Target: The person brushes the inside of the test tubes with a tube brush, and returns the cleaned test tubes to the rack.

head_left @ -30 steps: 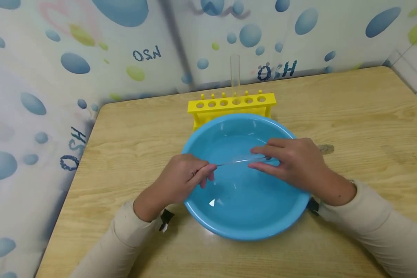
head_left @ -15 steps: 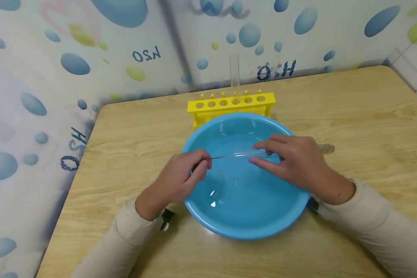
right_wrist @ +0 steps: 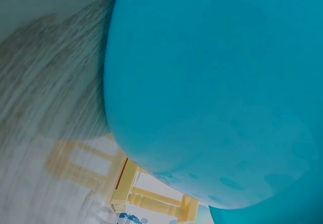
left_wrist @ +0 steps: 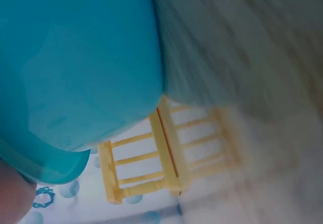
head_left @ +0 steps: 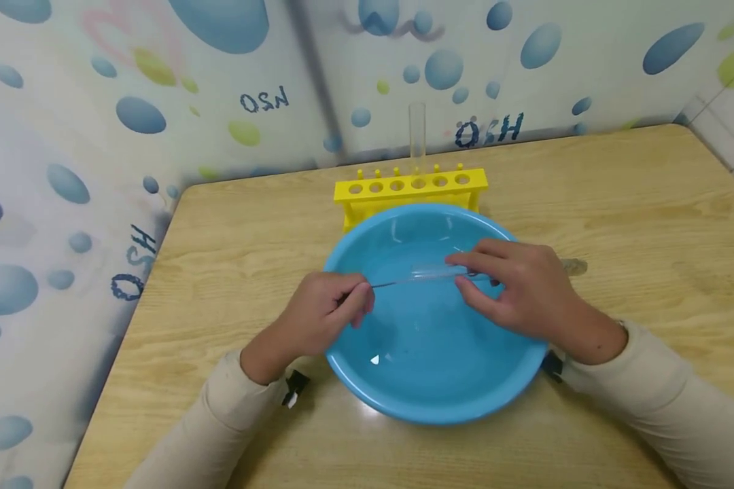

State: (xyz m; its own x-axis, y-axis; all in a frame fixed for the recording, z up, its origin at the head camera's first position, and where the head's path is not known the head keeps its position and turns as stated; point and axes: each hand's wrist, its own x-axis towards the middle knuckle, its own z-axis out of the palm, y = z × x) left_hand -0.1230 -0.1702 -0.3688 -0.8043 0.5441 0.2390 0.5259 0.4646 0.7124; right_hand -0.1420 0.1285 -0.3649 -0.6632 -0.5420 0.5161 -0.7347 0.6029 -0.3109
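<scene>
Two hands are working above the blue basin (head_left: 440,415), which is sitting on the wooden tabletop (head_left: 238,234). The left hand (head_left: 321,311) is pinching a thin wire (head_left: 391,282) between thumb and fingers, and the right hand (head_left: 529,288) is gripping a clear test tube (head_left: 435,271) between thumb and fingertips. The tube is lying nearly level over the basin, its near end pointing at the left hand, and the wire seems to be running into it, though the glare is hiding exactly where. Being apparently glass, the tube is probably feeling light, stiff and brittle, and slippery if wet, so a gentle hold around its middle is likely suiting it better than a squeeze at the rim; the wire is probably flexing a little and asking for a pinch close to the tube's mouth. Behind the basin, a yellow rack (head_left: 407,193) is holding another tube (head_left: 417,136) upright.
</scene>
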